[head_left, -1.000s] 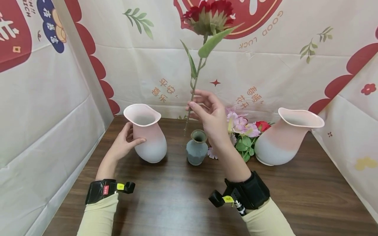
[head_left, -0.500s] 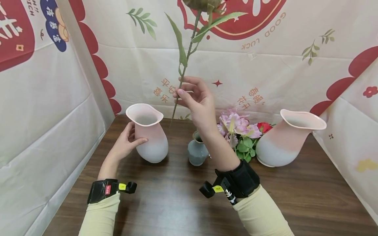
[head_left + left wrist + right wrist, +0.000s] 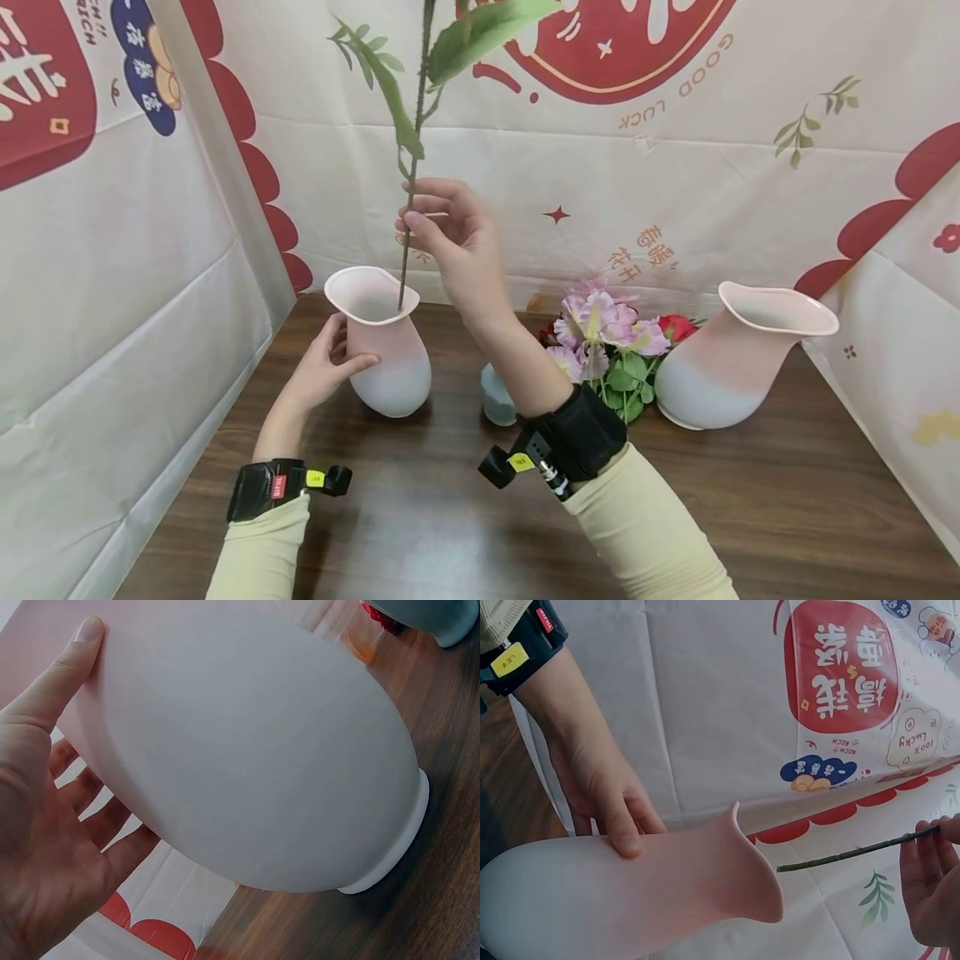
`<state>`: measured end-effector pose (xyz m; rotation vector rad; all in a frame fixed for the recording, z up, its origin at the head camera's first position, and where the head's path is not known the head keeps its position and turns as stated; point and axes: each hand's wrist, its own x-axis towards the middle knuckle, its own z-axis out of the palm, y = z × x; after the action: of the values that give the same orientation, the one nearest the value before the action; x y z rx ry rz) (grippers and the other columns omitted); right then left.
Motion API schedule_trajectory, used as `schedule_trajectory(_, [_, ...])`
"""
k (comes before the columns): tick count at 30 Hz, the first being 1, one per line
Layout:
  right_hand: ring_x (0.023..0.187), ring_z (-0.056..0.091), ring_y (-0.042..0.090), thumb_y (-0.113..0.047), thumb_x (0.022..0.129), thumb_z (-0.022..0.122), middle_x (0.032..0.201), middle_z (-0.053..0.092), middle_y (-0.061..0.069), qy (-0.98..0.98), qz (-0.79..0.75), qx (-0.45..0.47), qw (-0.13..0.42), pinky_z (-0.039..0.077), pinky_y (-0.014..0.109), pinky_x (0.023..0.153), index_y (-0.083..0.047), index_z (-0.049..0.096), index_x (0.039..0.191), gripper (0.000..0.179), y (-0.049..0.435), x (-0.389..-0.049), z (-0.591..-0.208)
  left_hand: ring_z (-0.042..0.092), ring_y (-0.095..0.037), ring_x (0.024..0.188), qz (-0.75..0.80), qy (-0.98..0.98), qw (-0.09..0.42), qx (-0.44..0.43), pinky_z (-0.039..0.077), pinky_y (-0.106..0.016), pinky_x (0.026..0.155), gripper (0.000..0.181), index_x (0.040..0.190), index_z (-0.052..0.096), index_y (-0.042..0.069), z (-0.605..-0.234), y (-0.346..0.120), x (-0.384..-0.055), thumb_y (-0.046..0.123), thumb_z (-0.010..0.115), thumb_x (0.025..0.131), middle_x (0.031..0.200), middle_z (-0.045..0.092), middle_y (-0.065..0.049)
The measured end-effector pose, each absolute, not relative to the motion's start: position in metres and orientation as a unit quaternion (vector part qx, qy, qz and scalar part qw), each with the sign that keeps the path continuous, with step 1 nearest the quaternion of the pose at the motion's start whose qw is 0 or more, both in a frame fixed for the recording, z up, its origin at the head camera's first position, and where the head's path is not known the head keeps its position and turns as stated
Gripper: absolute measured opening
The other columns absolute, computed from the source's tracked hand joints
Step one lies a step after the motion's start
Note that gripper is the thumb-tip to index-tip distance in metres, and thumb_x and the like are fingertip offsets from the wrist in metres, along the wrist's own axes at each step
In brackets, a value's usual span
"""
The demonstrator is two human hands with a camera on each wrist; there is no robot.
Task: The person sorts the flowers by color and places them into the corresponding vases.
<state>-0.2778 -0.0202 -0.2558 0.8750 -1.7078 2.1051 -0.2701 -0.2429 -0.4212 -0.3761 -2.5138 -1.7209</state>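
In the head view my left hand [image 3: 318, 371] holds a pink-to-white vase [image 3: 392, 375] on the left, thumb across its front and fingers behind. The left wrist view shows its foot on the wooden table. With thumb and fingertips, my right hand [image 3: 465, 258] pinches the stem [image 3: 417, 137] of a long-stemmed artificial flower above this vase. Its green leaf [image 3: 480, 42] shows at the top; the bloom is out of view. In the right wrist view the cut stem end [image 3: 784, 868] points at the vase mouth, right by the flared rim [image 3: 769, 889].
A small blue-grey vase [image 3: 495, 400] stands mid-table, partly hidden by my right forearm. Right of it lie pink artificial flowers [image 3: 600, 321] and a red bloom [image 3: 677, 326]. A second pink-and-white vase [image 3: 708, 367] stands at the right. Printed cloth [image 3: 480, 142] walls the back and sides.
My right hand has moved left and up with the flower, from above the small vase to above the pink-and-white one. The bloom has left the view. My left hand keeps its hold.
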Motion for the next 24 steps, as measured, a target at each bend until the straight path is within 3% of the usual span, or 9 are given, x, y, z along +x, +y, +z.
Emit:
schedule_trajectory(5, [0.087,0.071,0.016,0.002,0.094,0.062,0.102,0.066,0.023,-0.609,0.713,0.314,0.149,0.062,0.037,0.083,0.004,0.061,0.121,0.027,-0.03,-0.284,-0.256,0.037,-0.039,0.143,-0.561,-0.819,0.032,-0.117,0.029,-0.06,0.12,0.073,0.15,0.029,0.007,-0.421,-0.242,-0.269,0.014,0.072,0.091,0.152,0.038,-0.018])
schedule_trajectory(12, [0.088,0.071,0.024,0.003,0.095,0.06,0.099,0.066,0.023,-0.621,0.699,0.327,0.14,0.063,0.035,0.081,0.004,0.062,0.121,0.026,-0.039,-0.288,-0.258,0.035,-0.038,0.145,-0.561,-0.819,0.032,-0.116,0.028,-0.059,0.121,0.075,0.151,0.029,0.009,-0.421,-0.243,-0.268,0.016,0.073,0.091,0.154,0.037,-0.016])
schedule_trajectory(16, [0.093,0.071,0.029,0.002,0.094,0.06,0.106,0.068,0.022,-0.666,0.667,0.319,0.099,0.062,0.032,0.084,0.003,0.063,0.121,0.027,-0.039,-0.288,-0.26,0.034,-0.038,0.146,-0.559,-0.821,0.029,-0.111,0.028,-0.059,0.12,0.076,0.152,0.027,0.01,-0.422,-0.244,-0.267,0.018,0.073,0.091,0.155,0.036,-0.016])
schedule_trajectory(21, [0.111,0.069,0.025,-0.007,0.092,0.063,0.12,0.07,0.01,-0.799,0.539,0.266,0.02,0.058,0.032,0.092,-0.006,0.065,0.121,0.029,-0.025,-0.288,-0.269,0.035,-0.039,0.144,-0.56,-0.82,0.025,-0.114,0.03,-0.059,0.12,0.075,0.151,0.028,0.008,-0.421,-0.243,-0.267,0.017,0.072,0.092,0.153,0.037,-0.018])
schedule_trajectory(24, [0.12,0.064,0.025,-0.006,0.092,0.059,0.127,0.067,0.006,-0.839,0.487,0.241,-0.001,0.057,0.036,0.097,-0.01,0.063,0.124,0.033,-0.012,-0.289,-0.28,0.035,-0.04,0.144,-0.56,-0.821,0.021,-0.111,0.031,-0.06,0.119,0.074,0.151,0.028,0.008,-0.419,-0.243,-0.268,0.018,0.072,0.092,0.153,0.036,-0.02])
